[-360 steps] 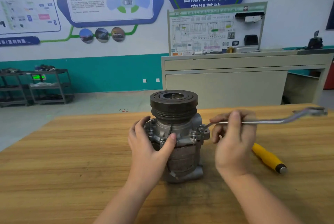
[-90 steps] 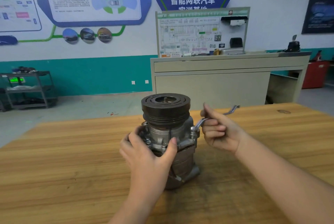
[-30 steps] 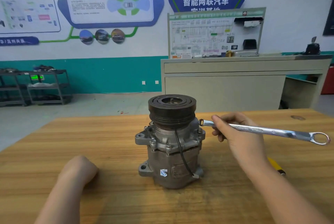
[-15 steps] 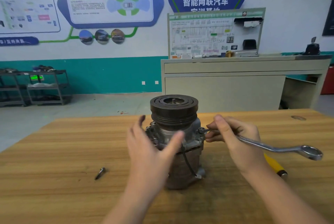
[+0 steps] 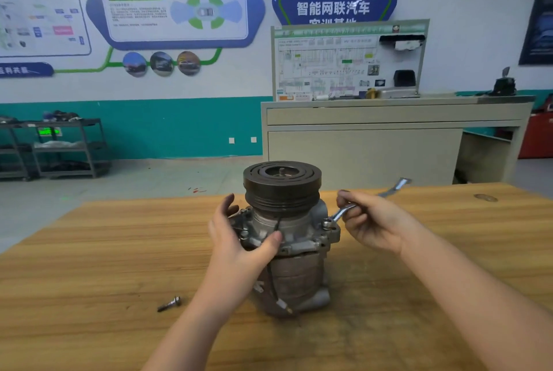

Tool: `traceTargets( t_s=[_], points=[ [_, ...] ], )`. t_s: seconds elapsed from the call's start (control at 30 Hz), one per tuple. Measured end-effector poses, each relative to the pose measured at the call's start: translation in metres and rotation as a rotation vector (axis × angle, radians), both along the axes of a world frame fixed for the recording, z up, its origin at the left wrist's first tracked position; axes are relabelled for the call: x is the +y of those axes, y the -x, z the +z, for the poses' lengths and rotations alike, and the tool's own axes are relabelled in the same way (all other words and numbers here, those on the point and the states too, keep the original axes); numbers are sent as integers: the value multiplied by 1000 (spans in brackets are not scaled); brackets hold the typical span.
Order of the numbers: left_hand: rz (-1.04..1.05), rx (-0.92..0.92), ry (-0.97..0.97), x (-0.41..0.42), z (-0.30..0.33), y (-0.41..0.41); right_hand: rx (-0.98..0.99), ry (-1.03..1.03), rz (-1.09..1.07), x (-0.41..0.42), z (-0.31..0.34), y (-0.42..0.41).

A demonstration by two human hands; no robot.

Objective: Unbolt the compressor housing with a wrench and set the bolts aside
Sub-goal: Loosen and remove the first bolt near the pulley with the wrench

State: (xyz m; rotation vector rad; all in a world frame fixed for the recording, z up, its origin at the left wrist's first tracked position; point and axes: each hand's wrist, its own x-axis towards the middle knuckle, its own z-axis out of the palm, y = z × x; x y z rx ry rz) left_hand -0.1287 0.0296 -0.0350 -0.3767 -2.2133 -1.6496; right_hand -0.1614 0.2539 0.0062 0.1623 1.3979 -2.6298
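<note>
A grey metal compressor (image 5: 294,254) with a black pulley (image 5: 282,183) on top stands upright on the wooden table (image 5: 89,265). My left hand (image 5: 236,239) grips its upper housing from the left, thumb across the front. My right hand (image 5: 371,221) holds a silver wrench (image 5: 344,211). The wrench's ring end sits on a bolt (image 5: 326,223) at the housing's right flange, and its handle points back and to the right. One loose bolt (image 5: 169,303) lies on the table, left of the compressor.
Behind the table stand a beige counter (image 5: 389,131) with a wiring display board (image 5: 350,60) and, at far left, dark metal shelves (image 5: 59,146). A red cabinet (image 5: 538,134) stands at the far right edge.
My left hand closed around the compressor housing. My right hand swung the wrench handle from the front right round to the back right, with the ring end on the right flange bolt.
</note>
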Motion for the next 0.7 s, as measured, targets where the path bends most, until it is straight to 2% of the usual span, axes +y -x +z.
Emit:
traceTargets(
  t_s=[0.1, 0.17, 0.23, 0.4, 0.6, 0.7],
  points=[
    [-21, -25, -23, -10, 1, 7, 21, 47, -17, -9, 9, 6],
    [-40, -29, -62, -15, 0, 13, 117, 120, -171, -9, 14, -2],
    [-60, -32, -97, -17, -3, 17, 274, 94, -308, -6, 17, -16],
    [-47, -9, -155, -15, -9, 23, 610, -322, -508, -26, 1, -57],
    [-18, 45, -167, -11, -9, 19, 788, -542, -644, -49, -17, -73],
    [-21, 54, -187, -9, -8, 17, 895, -757, -705, -57, -26, -73]
  ],
)
